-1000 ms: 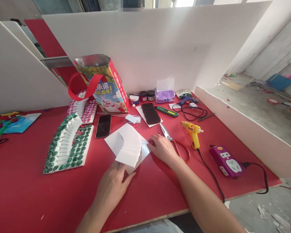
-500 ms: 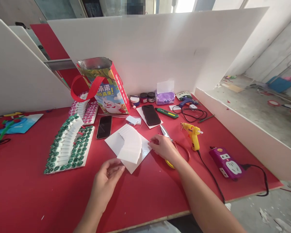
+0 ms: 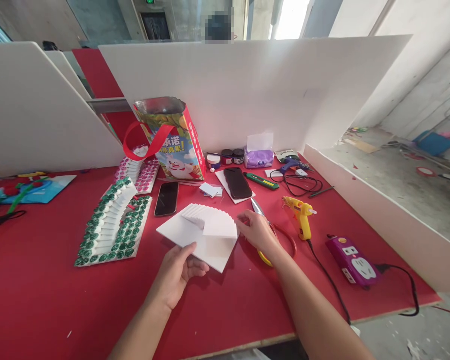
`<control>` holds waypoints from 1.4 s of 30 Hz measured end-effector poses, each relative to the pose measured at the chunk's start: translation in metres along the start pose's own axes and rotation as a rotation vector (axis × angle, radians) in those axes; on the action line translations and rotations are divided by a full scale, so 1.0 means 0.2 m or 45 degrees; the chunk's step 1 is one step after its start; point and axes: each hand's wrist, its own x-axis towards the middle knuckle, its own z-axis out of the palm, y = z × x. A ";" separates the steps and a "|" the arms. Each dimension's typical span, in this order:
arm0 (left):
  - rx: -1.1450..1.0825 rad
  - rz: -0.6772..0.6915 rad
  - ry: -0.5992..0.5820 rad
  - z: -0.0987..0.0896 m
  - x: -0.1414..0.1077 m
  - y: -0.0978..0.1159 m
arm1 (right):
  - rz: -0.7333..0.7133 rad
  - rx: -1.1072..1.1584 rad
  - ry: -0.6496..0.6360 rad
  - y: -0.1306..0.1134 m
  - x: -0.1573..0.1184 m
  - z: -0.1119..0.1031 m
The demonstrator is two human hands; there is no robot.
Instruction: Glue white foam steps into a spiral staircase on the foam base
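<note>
A square white foam board [image 3: 180, 233] carries a curved flight of white steps [image 3: 220, 226], fanned like a spiral staircase. My left hand [image 3: 182, 270] grips the board's near edge, thumb on top and fingers underneath. At its right corner, my right hand [image 3: 257, 231] has curled fingers pinching the edge close to the steps; the fingertips are partly hidden. Scissors [image 3: 264, 257] with red and yellow handles lie under and beside my right wrist. Just beyond the board are small white card pieces [image 3: 211, 190].
Left stands a model staircase with green discs [image 3: 122, 245], before a gift bag [image 3: 180, 150]. A phone [image 3: 167, 199], another phone [image 3: 238, 183], a green cutter [image 3: 261, 181], a yellow glue gun [image 3: 302, 215] and a purple power strip [image 3: 354, 262] lie around. White panels [image 3: 247, 90] wall the back.
The board with its steps has turned, so the fan now opens toward the right. My left hand has moved right and taken hold of the near edge. The view has tilted up slightly.
</note>
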 end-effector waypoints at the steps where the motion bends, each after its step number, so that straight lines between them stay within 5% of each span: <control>1: -0.031 0.005 -0.007 0.01 -0.01 0.01 | -0.003 0.053 0.037 0.00 0.00 0.00; 9: -0.398 -0.084 0.182 0.11 -0.10 0.15 | -0.009 0.542 0.145 -0.05 -0.01 -0.02; 18: -0.432 0.039 0.135 0.19 -0.06 0.10 | 0.126 0.901 -0.172 -0.14 -0.07 -0.03; 25: -0.069 0.121 -0.140 0.15 -0.07 -0.09 | 0.197 0.927 -0.162 -0.09 -0.04 0.00; 29: 0.429 -0.131 -0.587 0.00 -0.18 -0.04 | 0.179 0.851 -0.052 0.00 0.02 -0.01; 31: 0.511 -0.069 -0.551 -0.08 -0.19 0.06 | 0.150 0.797 -0.006 0.03 0.03 -0.01; 35: 0.520 0.542 -0.158 -0.16 -0.02 0.26 | 0.052 0.708 0.039 0.02 0.04 -0.03; 37: 0.598 0.697 -0.059 -0.16 0.11 0.33 | -0.005 0.680 0.027 0.00 0.03 -0.04; 42: 0.637 0.247 -0.376 -0.05 0.33 0.33 | -0.088 0.648 -0.094 -0.07 0.02 -0.04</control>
